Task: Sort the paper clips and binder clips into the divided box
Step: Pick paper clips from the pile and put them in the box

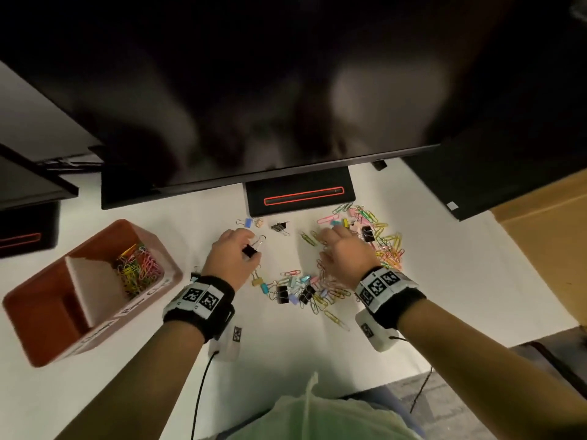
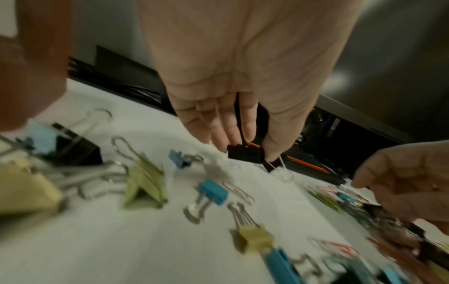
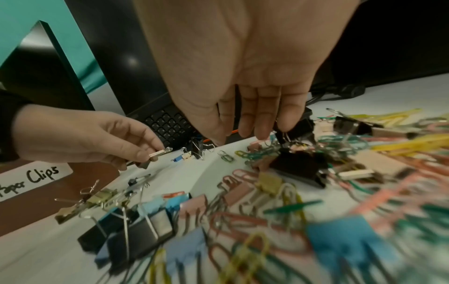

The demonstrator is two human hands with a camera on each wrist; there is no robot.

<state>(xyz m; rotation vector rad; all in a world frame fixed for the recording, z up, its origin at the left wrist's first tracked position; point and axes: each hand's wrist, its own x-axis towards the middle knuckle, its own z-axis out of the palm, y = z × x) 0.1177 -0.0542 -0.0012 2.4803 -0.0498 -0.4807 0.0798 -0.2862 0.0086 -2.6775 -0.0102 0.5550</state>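
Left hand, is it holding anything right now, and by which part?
Yes. The left hand pinches a black binder clip by its black body; its wire handles stick out past the fingertips.

A white label on the side wall of the brown divided box reads "Paper Clips" in black handwriting, its first letter cut off. The head view's box labels are too blurred to read.

Black binder clip: matt body, shiny wire-metal handles. Paper clips: smooth coloured coating, slight gloss. Divided box: smooth brown plastic look, white paper label. Table: matt white. Monitor: glossy black. Wristbands: black cloth.
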